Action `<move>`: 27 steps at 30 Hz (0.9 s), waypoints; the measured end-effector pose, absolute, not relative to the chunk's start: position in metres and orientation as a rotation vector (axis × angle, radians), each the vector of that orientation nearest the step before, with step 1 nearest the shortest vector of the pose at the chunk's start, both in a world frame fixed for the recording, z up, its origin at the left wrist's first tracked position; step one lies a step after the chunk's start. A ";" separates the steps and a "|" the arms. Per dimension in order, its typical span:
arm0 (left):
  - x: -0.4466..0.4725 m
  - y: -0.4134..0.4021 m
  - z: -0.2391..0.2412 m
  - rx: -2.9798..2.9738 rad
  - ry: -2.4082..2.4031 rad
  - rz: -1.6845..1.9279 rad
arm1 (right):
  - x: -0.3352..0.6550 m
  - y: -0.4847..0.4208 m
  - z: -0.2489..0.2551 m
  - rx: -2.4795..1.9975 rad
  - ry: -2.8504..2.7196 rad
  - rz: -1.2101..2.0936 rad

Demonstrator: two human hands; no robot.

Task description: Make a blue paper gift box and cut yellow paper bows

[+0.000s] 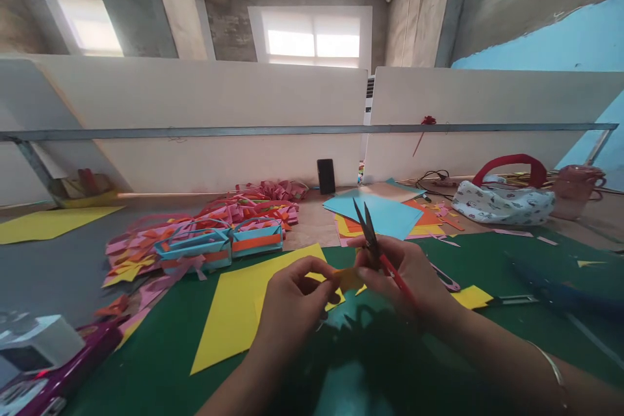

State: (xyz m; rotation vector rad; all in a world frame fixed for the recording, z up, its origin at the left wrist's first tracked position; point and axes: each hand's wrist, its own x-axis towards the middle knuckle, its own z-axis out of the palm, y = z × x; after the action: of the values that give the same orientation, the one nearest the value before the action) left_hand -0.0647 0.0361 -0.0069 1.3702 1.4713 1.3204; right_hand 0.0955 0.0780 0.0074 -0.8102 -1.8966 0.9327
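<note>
My left hand pinches one end of a small orange-yellow paper piece between thumb and fingers. At the other end of that piece, my right hand also has its thumb and fingertips on the paper. The same hand grips red-handled scissors, whose dark blades point upward and stand slightly apart. Beneath my left hand, a large yellow paper sheet lies on the green mat; part of the sheet is hidden by the hand.
Pink and orange paper strips lie heaped behind small blue paper baskets. Coloured sheets and a propped phone are farther back. To the right are a utility knife, a patterned bag and a pink jug.
</note>
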 end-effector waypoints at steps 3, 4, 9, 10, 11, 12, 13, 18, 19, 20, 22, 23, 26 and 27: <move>-0.061 0.031 -0.004 1.375 1.413 1.455 | 0.095 0.078 0.008 -0.795 -1.878 0.911; -0.060 0.030 -0.004 1.371 1.391 1.482 | 0.095 0.078 0.008 -0.790 -1.878 0.896; -0.059 0.032 -0.010 1.435 1.434 1.429 | 0.095 0.078 0.007 -0.816 -1.898 0.844; -0.059 0.032 -0.011 1.485 1.488 1.454 | 0.095 0.078 0.007 -0.834 -1.888 0.845; -0.060 0.031 -0.012 1.548 1.551 1.513 | 0.096 0.078 0.007 -0.857 -1.867 0.858; -0.061 0.030 -0.011 1.626 1.614 1.598 | 0.096 0.078 0.007 -0.888 -1.835 0.879; -0.061 0.029 -0.011 1.727 1.672 1.681 | 0.096 0.078 0.008 -0.926 -1.806 0.912; -0.060 0.019 -0.007 2.383 1.872 1.713 | 0.096 0.073 0.010 -0.959 -1.675 1.329; -0.058 0.017 -0.008 2.495 1.922 1.680 | 0.095 0.071 0.010 -0.926 -1.641 1.436; -0.056 0.016 -0.009 2.594 1.977 1.644 | 0.094 0.069 0.009 -0.910 -1.605 1.501; -0.053 0.017 -0.012 2.741 2.058 1.550 | 0.093 0.066 0.007 -0.940 -1.568 1.506; -0.053 0.018 -0.014 2.777 2.046 1.502 | 0.093 0.065 0.007 -0.963 -1.569 1.465; -0.060 0.026 -0.014 2.512 1.962 1.523 | 0.094 0.066 0.008 -0.959 -1.629 1.358; -0.065 0.030 -0.014 2.251 1.949 1.555 | 0.095 0.068 0.009 -0.954 -1.652 1.327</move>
State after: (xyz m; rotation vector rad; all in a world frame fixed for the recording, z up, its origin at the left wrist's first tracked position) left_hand -0.0647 0.0298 -0.0137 2.2510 1.9486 1.5548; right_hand 0.0953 0.0678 0.0087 -0.9537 -1.6525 1.3270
